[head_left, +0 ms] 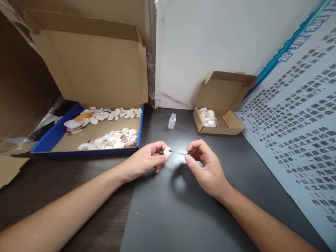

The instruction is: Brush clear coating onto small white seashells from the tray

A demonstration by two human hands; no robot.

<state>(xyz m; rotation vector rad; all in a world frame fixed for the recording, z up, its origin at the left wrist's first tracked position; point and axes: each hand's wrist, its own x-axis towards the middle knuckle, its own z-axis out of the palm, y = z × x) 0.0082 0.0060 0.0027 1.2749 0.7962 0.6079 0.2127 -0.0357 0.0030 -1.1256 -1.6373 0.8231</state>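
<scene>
Between thumb and fingers, my left hand (147, 159) pinches a small pale seashell (167, 151) over the grey tabletop. My right hand (206, 166) is closed on the black cap of a thin applicator brush (189, 153). The brush's dark tip reaches left to the shell and appears to touch its face. Beyond the hands, a small clear glass bottle (172, 121) with a white label stands upright without a cap. Part of the shell is covered by my left fingertips.
At the left, an open blue cardboard box (141, 122) holds many loose shells along its back and front. A smaller open brown box (223, 131) with a pile of shells stands at the back right. A printed sheet (296, 140) leans along the right side; a white panel (199, 42) rises behind.
</scene>
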